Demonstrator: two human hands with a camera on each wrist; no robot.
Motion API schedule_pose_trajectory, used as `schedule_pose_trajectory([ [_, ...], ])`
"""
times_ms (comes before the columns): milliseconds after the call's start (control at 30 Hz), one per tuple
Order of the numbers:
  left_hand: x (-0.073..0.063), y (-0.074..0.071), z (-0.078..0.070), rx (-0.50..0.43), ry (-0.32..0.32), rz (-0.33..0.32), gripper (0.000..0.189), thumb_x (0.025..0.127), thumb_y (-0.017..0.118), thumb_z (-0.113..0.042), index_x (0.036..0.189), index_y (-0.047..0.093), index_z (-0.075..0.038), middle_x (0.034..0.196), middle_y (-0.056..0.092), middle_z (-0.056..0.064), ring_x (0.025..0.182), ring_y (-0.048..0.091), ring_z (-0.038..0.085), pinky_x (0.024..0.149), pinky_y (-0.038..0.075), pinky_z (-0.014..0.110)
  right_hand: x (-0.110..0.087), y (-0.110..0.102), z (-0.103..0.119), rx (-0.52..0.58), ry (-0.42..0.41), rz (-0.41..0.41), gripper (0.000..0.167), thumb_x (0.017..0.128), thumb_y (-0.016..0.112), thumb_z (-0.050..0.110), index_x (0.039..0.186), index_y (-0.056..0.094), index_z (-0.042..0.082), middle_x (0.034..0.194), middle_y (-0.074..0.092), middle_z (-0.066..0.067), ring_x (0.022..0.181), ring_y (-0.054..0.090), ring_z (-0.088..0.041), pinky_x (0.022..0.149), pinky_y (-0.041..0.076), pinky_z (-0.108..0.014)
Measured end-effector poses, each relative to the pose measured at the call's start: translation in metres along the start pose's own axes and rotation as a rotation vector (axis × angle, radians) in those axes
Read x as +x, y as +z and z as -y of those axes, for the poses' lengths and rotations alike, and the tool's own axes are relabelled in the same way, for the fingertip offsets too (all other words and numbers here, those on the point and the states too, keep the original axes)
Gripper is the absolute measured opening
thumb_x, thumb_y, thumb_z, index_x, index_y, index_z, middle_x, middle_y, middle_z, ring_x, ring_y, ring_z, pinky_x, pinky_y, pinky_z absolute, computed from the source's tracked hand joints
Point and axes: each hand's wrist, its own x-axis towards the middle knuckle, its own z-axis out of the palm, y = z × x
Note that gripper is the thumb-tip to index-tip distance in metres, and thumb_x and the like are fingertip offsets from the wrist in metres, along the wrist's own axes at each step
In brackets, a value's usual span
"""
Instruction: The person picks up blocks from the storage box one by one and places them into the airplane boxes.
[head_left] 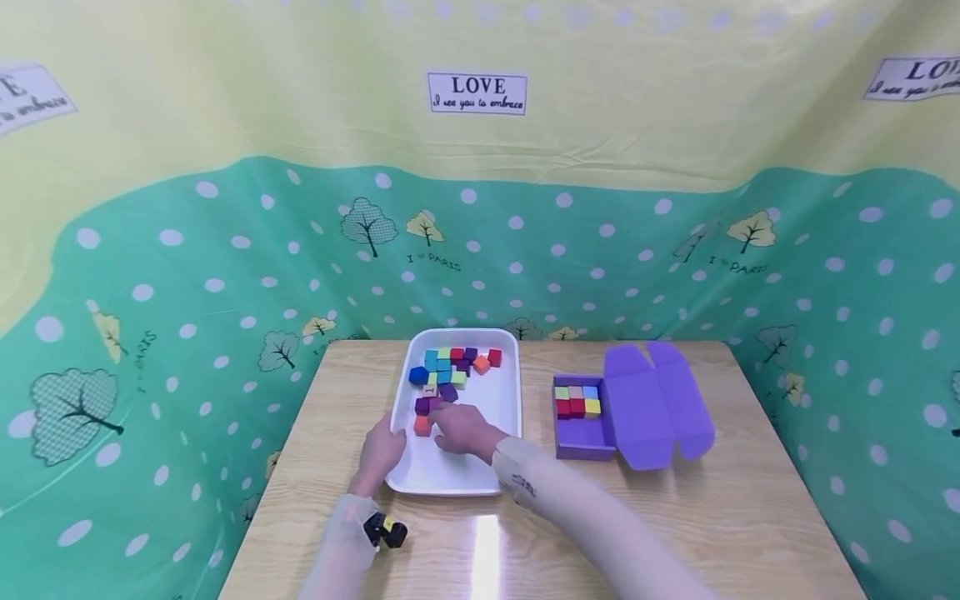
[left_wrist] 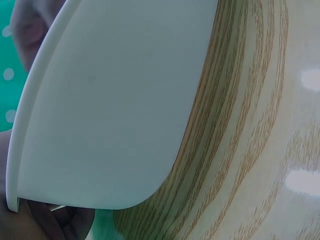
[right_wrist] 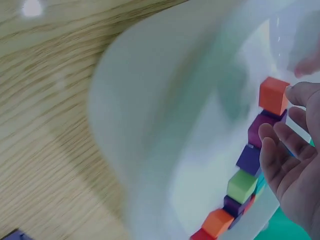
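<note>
A white tray (head_left: 457, 471) holds several coloured cubes, bunched toward its left and far sides. My left hand (head_left: 381, 450) grips the tray's left rim near the front corner; in the left wrist view its fingers (left_wrist: 75, 220) reach beneath the rim. Over the cubes, my right hand (head_left: 465, 429) reaches into the tray with thumb and fingers apart. Its thumb tip is right at an orange cube (right_wrist: 273, 95), and its loosely bent fingers are beside a purple cube (right_wrist: 259, 130). Green (right_wrist: 242, 186) and dark purple (right_wrist: 248, 160) cubes lie close by.
Right of the tray stands an open purple box (head_left: 585, 432), its lid (head_left: 652, 408) folded out to the right. Red, yellow, green, pink and blue cubes sit in its far part. A polka-dot curtain (head_left: 570, 275) hangs behind the wooden table (head_left: 705, 533).
</note>
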Motion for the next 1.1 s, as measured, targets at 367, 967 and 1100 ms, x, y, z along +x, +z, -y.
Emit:
schedule_pose_trajectory([
  [367, -0.001, 0.002, 0.001, -0.010, 0.032, -0.028, 0.036, 0.091, 0.055, -0.008, 0.125, 0.056, 0.003, 0.109, 0.065, 0.026, 0.089, 0.064, 0.033, 0.077, 0.056, 0.049, 0.022, 0.010, 0.013, -0.066, -0.019, -0.002, 0.034, 0.089, 0.071, 0.029, 0.123, 0.066, 0.028, 0.086, 0.053, 0.010, 0.074, 0.051, -0.007, 0.066, 0.046, -0.020],
  [967, 0.002, 0.007, 0.007, 0.002, 0.057, -0.064, 0.030, 0.091, 0.057, -0.009, 0.119, 0.061, 0.000, 0.096, 0.067, 0.020, 0.078, 0.063, 0.028, 0.068, 0.055, 0.045, 0.042, 0.024, 0.017, -0.050, 0.012, -0.057, 0.006, 0.089, 0.070, 0.025, 0.092, 0.066, 0.021, 0.069, 0.055, 0.008, 0.064, 0.052, -0.011, 0.058, 0.043, -0.023],
  [1100, 0.003, 0.004, 0.007, 0.004, 0.047, -0.063, 0.030, 0.091, 0.057, -0.009, 0.119, 0.061, 0.000, 0.097, 0.067, 0.021, 0.079, 0.064, 0.029, 0.068, 0.056, 0.045, 0.041, 0.023, 0.018, -0.022, 0.006, -0.060, 0.011, 0.088, 0.070, 0.025, 0.096, 0.069, 0.018, 0.071, 0.057, 0.008, 0.063, 0.052, -0.011, 0.055, 0.045, -0.024],
])
